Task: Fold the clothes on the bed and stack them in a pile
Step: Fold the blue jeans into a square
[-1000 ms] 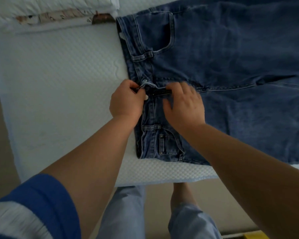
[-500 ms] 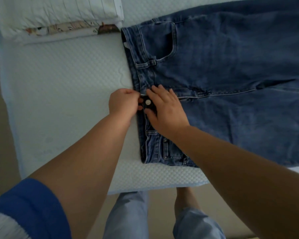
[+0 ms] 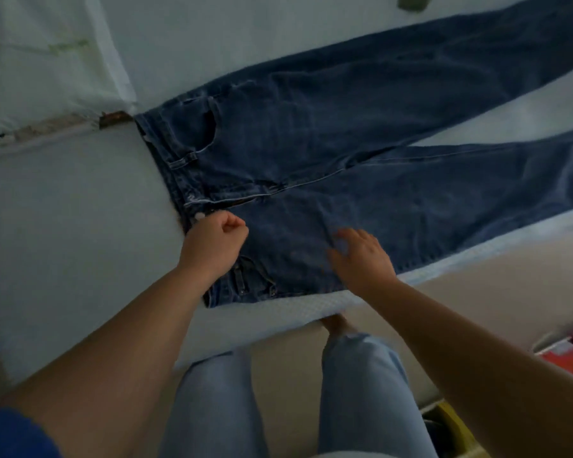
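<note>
A pair of dark blue jeans lies flat on the white bed, waistband to the left, both legs running to the upper right. My left hand is curled into a fist over the waistband, just below the button; whether it pinches fabric is hidden. My right hand lies with fingers spread on the near leg's upper thigh, close to the bed's front edge.
A white pillow with a printed border lies at the upper left, touching the jeans' waistband corner. A dark green item shows at the top edge. My own legs in light jeans stand at the bed's front edge. Red and yellow things lie on the floor at right.
My right hand has left the button area and moved right onto the near leg with fingers spread. My left hand stayed at the waistband. The view has swung right and shows more of the legs.
</note>
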